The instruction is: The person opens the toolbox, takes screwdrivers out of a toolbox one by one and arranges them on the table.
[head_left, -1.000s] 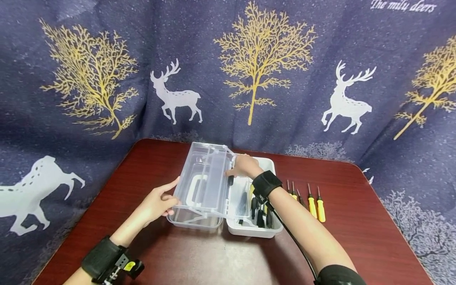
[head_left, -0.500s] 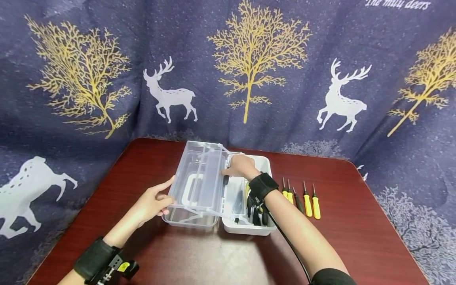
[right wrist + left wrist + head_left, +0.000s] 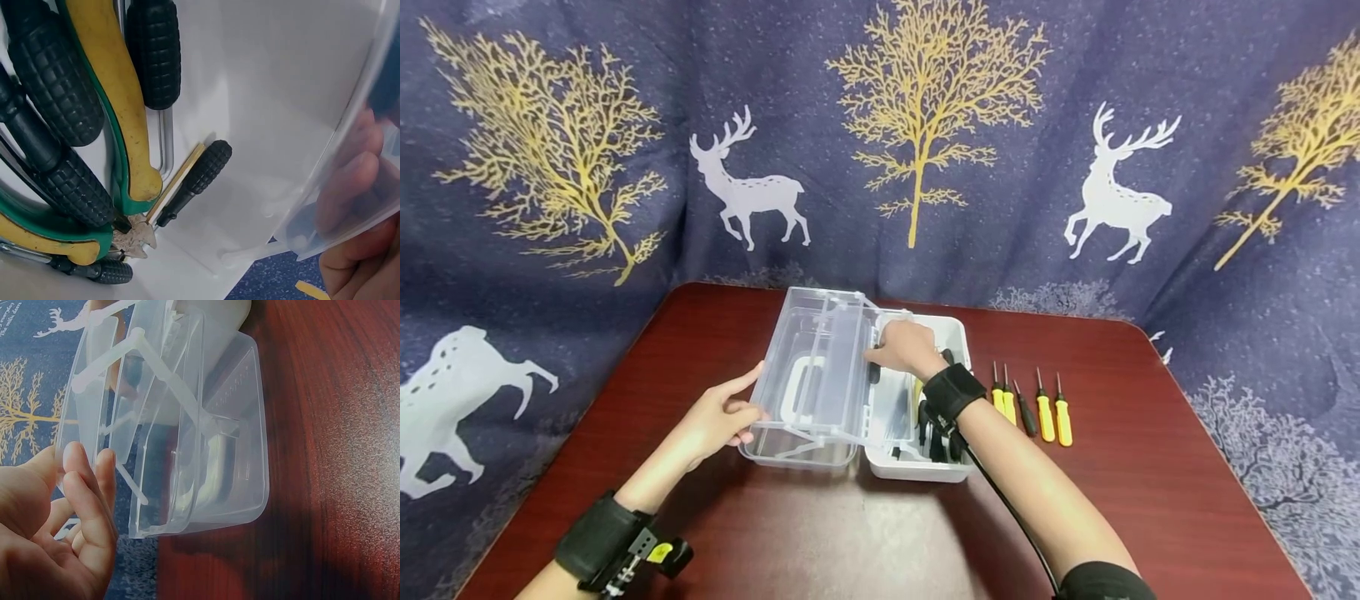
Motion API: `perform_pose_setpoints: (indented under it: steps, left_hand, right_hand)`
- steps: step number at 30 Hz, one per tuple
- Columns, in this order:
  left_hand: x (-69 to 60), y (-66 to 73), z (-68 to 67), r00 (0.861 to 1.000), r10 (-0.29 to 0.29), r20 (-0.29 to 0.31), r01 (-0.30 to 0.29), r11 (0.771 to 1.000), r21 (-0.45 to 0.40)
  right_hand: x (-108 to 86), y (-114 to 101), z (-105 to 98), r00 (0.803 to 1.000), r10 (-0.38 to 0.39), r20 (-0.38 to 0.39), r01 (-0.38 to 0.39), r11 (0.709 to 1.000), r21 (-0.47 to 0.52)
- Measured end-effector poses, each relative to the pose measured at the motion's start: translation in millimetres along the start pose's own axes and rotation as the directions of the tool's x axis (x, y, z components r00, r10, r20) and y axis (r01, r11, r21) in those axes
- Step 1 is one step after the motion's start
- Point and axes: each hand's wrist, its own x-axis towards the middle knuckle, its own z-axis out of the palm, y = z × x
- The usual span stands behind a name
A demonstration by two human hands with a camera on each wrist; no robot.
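left hand (image 3: 718, 423) pinches clear tray (image 3: 844, 367) edge | right hand (image 3: 908, 346) grips black object (image 3: 875, 373) above white toolbox (image 3: 917, 472) | five screwdrivers (image 3: 1064, 425) on worktop (image 3: 1150, 500)

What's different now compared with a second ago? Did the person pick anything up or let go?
The right forearm seems to have eased slightly back, uncovering more of the dark screwdriver. The head view has shifted, so the white box appears further left and higher. Nothing was visibly taken up or released: the left hand still holds the clear tray, the right hand still grips the dark handle.
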Motion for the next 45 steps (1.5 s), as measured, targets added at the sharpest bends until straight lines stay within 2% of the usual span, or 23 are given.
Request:
perform_pose_setpoints:
  steps: [12,20,28,42,45]
  left_hand:
    - [-1.6,-2.0,-0.9,1.000,0.007,-0.012,-0.007,1.000,-0.001]
    - [-3.1,-4.2,-2.0,1.000,-0.002,-0.017,0.002,1.000,-0.009]
    - [-4.3,-2.5,-0.4,1.000,0.003,-0.019,-0.004,1.000,-0.018]
    - [-0.4,-0.6,1.2,1.000,0.006,-0.024,-0.007,1.000,-0.014]
    - [0.1,-0.4,2.5,1.000,0.006,-0.019,-0.006,1.000,-0.020]
  right_hand:
    - [-1.7,-5.3,1.1,1.000,0.021,-0.011,-0.021,0.999,-0.028]
    - [-2.4,-9.3,1.2,1.000,-0.015,-0.026,0.014,1.000,-0.026]
    - [-4.1,-9.5,-7.5,1.000,0.009,0.003,-0.010,0.997,0.077]
    - [-5.9,-4.2,-24.0,0.994,-0.094,0.051,0.085,0.983,0.162]
    - [-9.4,-1.9,-29.5,0.993,-0.099,0.070,0.085,0.981,0.176]
